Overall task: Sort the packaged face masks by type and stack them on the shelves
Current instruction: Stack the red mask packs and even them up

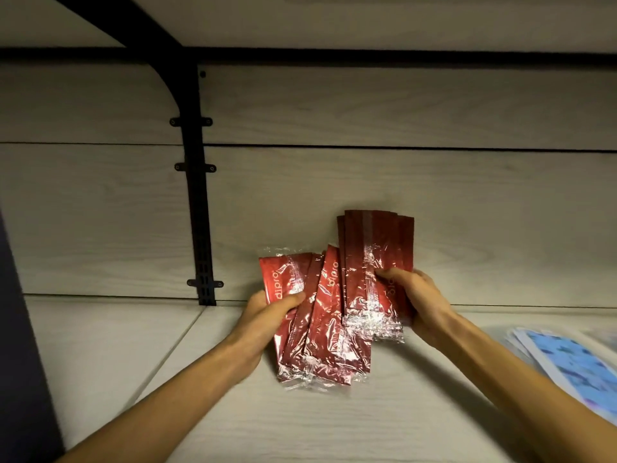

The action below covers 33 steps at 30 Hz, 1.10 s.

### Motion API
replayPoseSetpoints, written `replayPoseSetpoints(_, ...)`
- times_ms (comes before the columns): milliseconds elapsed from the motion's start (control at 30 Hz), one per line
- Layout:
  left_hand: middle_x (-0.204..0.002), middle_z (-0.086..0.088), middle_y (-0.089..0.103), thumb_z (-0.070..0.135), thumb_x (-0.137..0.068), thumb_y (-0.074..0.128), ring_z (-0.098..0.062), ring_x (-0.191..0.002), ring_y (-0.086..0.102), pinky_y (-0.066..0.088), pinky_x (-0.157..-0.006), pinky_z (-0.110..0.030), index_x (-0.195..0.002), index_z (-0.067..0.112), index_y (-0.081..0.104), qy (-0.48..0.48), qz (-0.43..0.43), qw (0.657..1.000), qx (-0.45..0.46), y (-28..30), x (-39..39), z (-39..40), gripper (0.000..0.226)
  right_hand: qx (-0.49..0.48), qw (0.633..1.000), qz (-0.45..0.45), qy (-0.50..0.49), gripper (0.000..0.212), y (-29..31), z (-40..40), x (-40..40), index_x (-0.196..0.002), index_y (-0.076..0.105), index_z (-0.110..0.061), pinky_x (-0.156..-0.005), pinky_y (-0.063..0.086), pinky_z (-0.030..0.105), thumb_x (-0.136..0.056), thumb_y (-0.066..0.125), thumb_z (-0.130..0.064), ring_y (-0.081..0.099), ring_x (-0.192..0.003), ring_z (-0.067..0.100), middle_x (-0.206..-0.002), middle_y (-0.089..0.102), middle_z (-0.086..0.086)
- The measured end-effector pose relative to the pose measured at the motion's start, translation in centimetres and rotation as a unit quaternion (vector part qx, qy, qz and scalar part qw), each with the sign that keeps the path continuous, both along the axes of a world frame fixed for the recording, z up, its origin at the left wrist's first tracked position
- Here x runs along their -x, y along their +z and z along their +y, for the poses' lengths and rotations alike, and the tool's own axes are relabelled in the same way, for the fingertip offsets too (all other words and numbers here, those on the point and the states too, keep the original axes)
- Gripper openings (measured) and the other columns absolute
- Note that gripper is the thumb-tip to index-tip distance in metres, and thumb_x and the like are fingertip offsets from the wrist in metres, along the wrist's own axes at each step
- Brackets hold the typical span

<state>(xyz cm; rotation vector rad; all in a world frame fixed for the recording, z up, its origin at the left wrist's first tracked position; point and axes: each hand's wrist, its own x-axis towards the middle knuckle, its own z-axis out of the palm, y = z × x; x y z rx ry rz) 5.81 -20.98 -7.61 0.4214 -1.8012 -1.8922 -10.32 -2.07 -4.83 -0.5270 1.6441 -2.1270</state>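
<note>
Two hands are holding red mask packets (329, 315) fanned above the shelf (100, 335), near its back edge. Left hand (267, 310) is gripping the lower bunch; right hand (415, 300) is pinching the upper bunch. Blue packets (567, 362) are lying at the shelf's right edge.

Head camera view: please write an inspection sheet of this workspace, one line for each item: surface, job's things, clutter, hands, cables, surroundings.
Surface: pale wood-grain shelf board with a seam running across it.
Job's things: red packaged masks, a fanned bundle on the left and an upright bundle on the right, both in clear wrap; blue patterned packs lie on the shelf at the right edge, blurred.
Clutter: nothing seen.
Hands: left hand grips the fanned bundle; right hand grips the upright bundle.
Cables: nothing seen.
Surroundings: pale panelled back wall; black metal bracket screwed to it, carrying the shelf above; dim light.
</note>
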Motion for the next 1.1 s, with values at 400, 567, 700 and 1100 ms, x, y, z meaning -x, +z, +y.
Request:
replayPoseSetpoints(400, -0.096, 0.001, 0.08, 0.021, -0.094, 0.071, -0.017, -0.089, 0.076, 0.055, -0.081, -0.032, -0.105, 0.015, 0.074, 0.083, 0.035, 0.996, -0.017, -0.2, 0.4, -0.5, 0.013, 0.022, 0.994, 0.008, -0.11, 0.029, 0.2, 0.7, 0.7, -0.107, 0.063, -0.005, -0.059, 0.054, 0.036, -0.082, 0.071, -0.018, 0.067, -0.06, 0.025, -0.074, 0.072, 0.009)
replayPoseSetpoints(567, -0.101, -0.007, 0.079, 0.017, -0.092, 0.073, -0.027, -0.097, 0.074, 0.055, -0.096, -0.042, -0.104, 0.012, 0.072, 0.096, 0.036, 0.991, -0.088, -0.1, 0.6, -0.2, 0.013, 0.058, 0.989, -0.031, -0.131, 0.021, 0.4, 0.3, -0.2, -0.103, 0.064, -0.008, -0.048, 0.049, 0.028, -0.085, 0.068, -0.018, 0.064, -0.053, 0.023, -0.073, 0.068, 0.009)
replayPoseSetpoints(700, -0.102, -0.013, 0.076, 0.006, -0.093, 0.068, -0.027, -0.088, 0.071, 0.056, -0.089, -0.045, -0.107, 0.008, 0.067, 0.078, 0.062, 0.981, -0.169, 0.2, 0.7, 0.5, 0.014, 0.102, 0.976, -0.069, -0.178, 0.015, -0.4, 0.2, -1.6, -0.099, 0.062, -0.01, -0.038, 0.047, 0.026, -0.086, 0.067, -0.014, 0.061, -0.041, 0.018, -0.063, 0.065, 0.005)
replayPoseSetpoints(1100, -0.111, -0.019, 0.075, -0.003, -0.087, 0.071, -0.038, -0.103, 0.071, 0.057, -0.092, -0.056, -0.114, 0.004, 0.063, 0.039, 0.029, 0.994, -0.101, -0.3, 0.4, 1.1, 0.029, -0.049, 0.989, -0.004, -0.138, 0.011, -2.7, 2.5, -3.2, -0.098, 0.059, -0.001, -0.041, 0.05, 0.028, -0.091, 0.067, -0.004, 0.064, -0.046, 0.02, -0.059, 0.067, 0.008)
